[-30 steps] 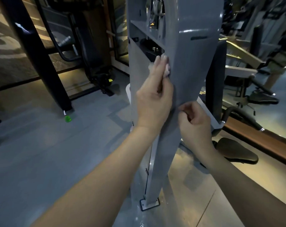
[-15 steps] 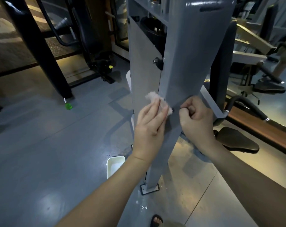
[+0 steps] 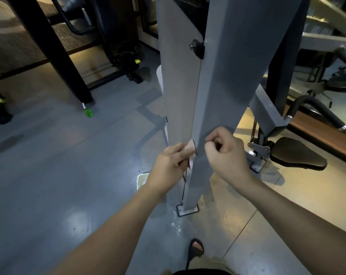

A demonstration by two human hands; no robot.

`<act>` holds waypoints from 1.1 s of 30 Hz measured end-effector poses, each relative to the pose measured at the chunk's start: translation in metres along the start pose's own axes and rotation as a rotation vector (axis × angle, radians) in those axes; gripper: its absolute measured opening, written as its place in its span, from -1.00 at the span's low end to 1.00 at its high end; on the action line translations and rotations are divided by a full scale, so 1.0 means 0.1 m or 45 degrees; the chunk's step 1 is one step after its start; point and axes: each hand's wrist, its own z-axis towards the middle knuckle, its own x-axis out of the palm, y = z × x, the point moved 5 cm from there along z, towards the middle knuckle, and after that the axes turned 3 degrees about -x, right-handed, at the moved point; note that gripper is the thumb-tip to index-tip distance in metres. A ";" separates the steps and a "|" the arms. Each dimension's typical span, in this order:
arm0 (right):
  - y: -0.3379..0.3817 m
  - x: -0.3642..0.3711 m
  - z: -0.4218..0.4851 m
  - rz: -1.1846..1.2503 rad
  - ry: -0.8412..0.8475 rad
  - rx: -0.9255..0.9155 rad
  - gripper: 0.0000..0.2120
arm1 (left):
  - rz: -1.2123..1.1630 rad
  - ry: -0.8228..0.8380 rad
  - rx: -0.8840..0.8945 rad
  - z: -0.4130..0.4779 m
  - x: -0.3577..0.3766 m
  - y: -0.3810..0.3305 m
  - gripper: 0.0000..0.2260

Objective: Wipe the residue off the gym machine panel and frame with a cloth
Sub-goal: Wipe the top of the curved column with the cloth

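Where the grey frame [image 3: 223,92] meets the paler panel [image 3: 180,86], I log both hands low on the seam. The right hand [image 3: 227,155] is fisted on nothing visible, likely bracing. The left hand [image 3: 170,165] pinches the pink cloth [image 3: 190,148] against that edge, presumably to scrub.

We are looking through one wide-angle camera worn on the head, facing forward and steeply down the grey metal machine frame [image 3: 223,92] to the grey floor [image 3: 49,175], hovering close above the left hand [image 3: 168,163] and right hand [image 3: 227,153].
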 end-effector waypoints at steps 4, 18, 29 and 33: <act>0.21 0.42 -0.11 0.024 0.221 -0.124 -0.87 | -0.226 -0.107 -0.505 0.21 -0.62 0.15 -0.80; 0.97 2.13 0.51 0.148 0.252 -0.094 -0.79 | -0.891 -0.101 -0.816 0.65 -1.90 1.30 -0.71; 1.55 3.18 0.91 -0.039 0.183 0.001 -0.71 | -0.889 0.363 -0.833 1.12 -2.62 2.28 -0.60; 1.42 3.15 1.11 0.033 0.199 0.179 -0.63 | -0.762 0.641 -0.604 1.34 -2.50 2.37 -0.77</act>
